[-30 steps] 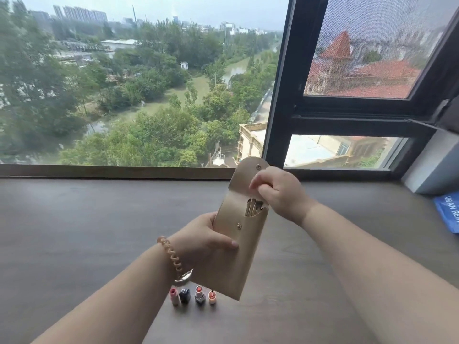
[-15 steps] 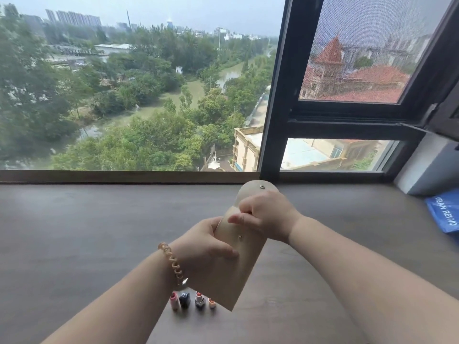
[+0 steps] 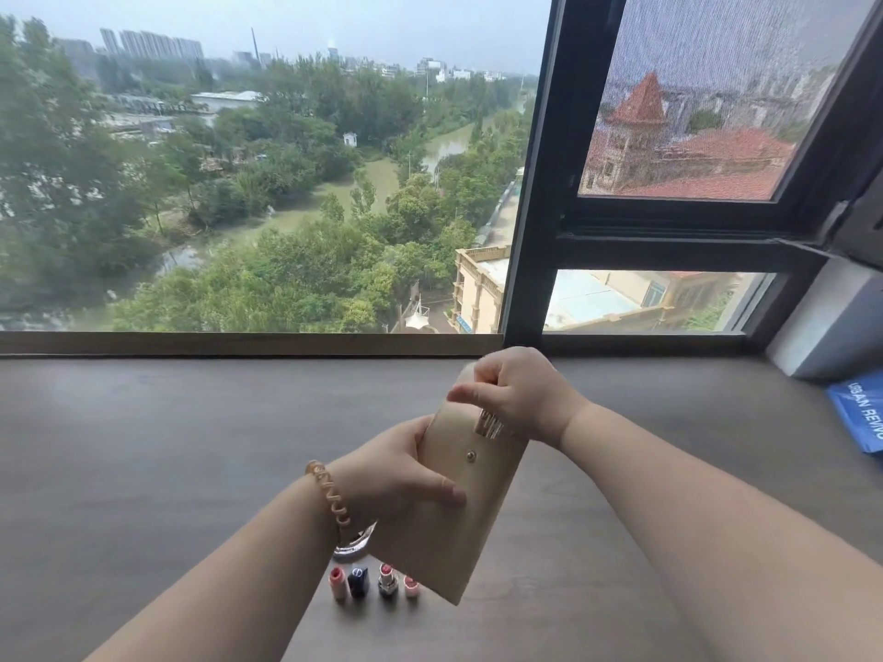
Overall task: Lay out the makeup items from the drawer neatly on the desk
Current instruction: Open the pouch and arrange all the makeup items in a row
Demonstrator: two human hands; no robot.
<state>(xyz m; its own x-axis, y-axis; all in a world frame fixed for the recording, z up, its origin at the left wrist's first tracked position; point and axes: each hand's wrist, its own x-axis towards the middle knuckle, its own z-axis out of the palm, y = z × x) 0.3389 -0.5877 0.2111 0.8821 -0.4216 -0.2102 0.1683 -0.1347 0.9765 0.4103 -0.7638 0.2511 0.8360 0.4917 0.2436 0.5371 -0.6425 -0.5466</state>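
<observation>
A beige pouch (image 3: 458,518) with a snap button is held up over the dark desk (image 3: 143,446). My left hand (image 3: 396,475) grips its middle, thumb across the front. At the pouch's open top my right hand (image 3: 516,394) is curled round what look like gold brush handles (image 3: 489,425) sticking out of the mouth. Just below the pouch, several small lipsticks (image 3: 372,582) stand in a short row on the desk.
A large window with a dark frame (image 3: 530,207) runs along the desk's far edge. A blue packet (image 3: 860,413) lies at the right edge beside a grey wall corner (image 3: 826,327). A small shiny object (image 3: 353,544) peeks out under my left wrist.
My right hand went down onto the pouch mouth, then drew upward; the gold handles now show outside the opening. The flap is hidden behind my right hand.
</observation>
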